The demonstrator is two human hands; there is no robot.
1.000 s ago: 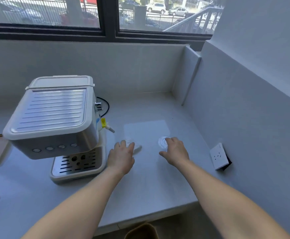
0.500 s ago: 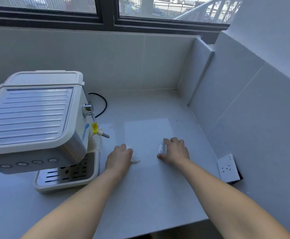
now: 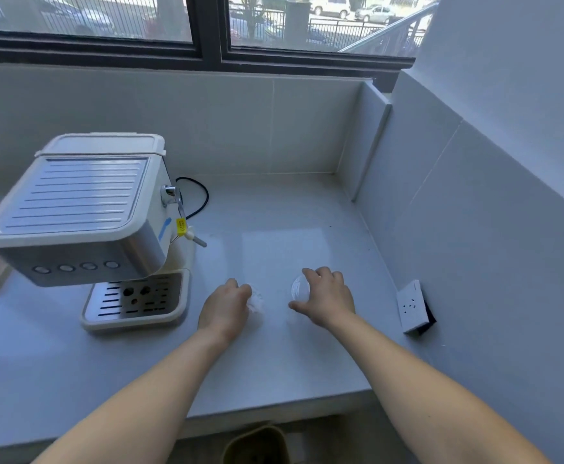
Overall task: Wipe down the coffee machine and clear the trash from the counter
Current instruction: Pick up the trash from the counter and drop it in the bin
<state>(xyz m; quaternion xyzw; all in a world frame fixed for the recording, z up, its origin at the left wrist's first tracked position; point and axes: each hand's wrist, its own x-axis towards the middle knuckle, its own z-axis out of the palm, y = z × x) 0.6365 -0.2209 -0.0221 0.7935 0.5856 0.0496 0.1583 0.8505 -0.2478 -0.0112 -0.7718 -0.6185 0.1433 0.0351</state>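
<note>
Now: left hand (image 3: 225, 304) curled round crumpled white tissue wad (image 3: 256, 301), mid grey stone counter (image 3: 273, 363). Right hand (image 3: 327, 301) near it, fingers and thumb pinching clear round plastic lid (image 3: 300, 289). Cream-and-steel coffee machine (image 3: 79, 209) stands toward counter's left edge.

The boxy cream-and-steel coffee machine (image 3: 82, 209) stands on the left part of the grey stone table (image 3: 290, 363), with its black cable (image 3: 200, 195) behind it. Right of the machine, a crumpled white paper wad (image 3: 255, 301) sits in the left grip (image 3: 225, 308). Just right of it, a clear round plastic lid (image 3: 300, 289) is in the right grip (image 3: 327, 301). A white square socket (image 3: 413, 306) is on the right wall. A dark bin (image 3: 257, 445) stands below the table's front edge.
</note>
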